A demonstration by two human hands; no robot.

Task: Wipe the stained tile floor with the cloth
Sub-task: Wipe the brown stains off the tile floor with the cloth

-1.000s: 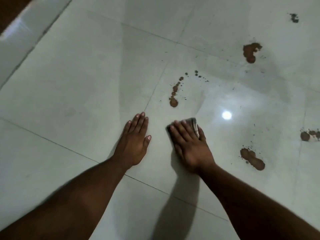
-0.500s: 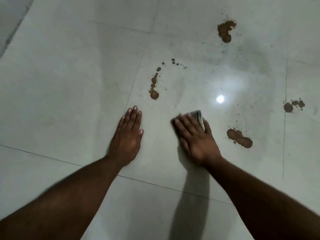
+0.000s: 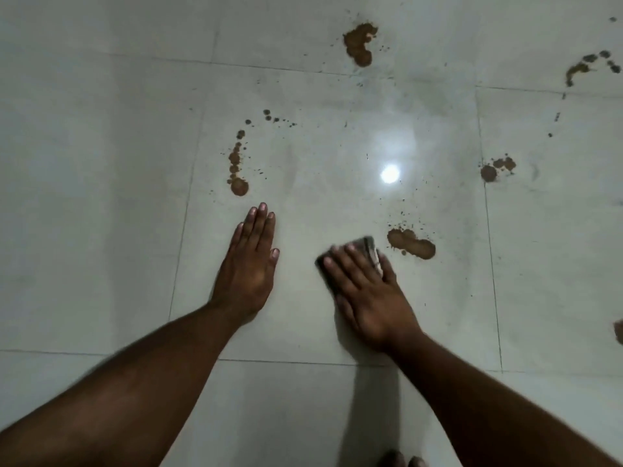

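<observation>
**Cloth at the edge of a brown stain on the pale tile floor**

Nearest you, your two bare forearms reach forward over the glossy pale grey tile floor (image 3: 101, 230). Your left hand (image 3: 247, 267) lies flat on the tile, fingers straight and together, holding nothing. Your right hand (image 3: 367, 291) presses a small folded dark grey cloth (image 3: 369, 247) against the floor with extended fingers; only the cloth's far edge and left corner show past your fingertips. Just beside the cloth, to its right, sits an elongated brown smear (image 3: 413, 245), apart from it by a narrow strip of tile. Beyond your left hand runs a curved trail of brown drops (image 3: 237, 163). Farther right lies a pair of small brown blots (image 3: 497, 168), near a bright round light reflection (image 3: 390, 173). Farthest off, a large brown blotch (image 3: 360, 43) marks the next tile.
</observation>
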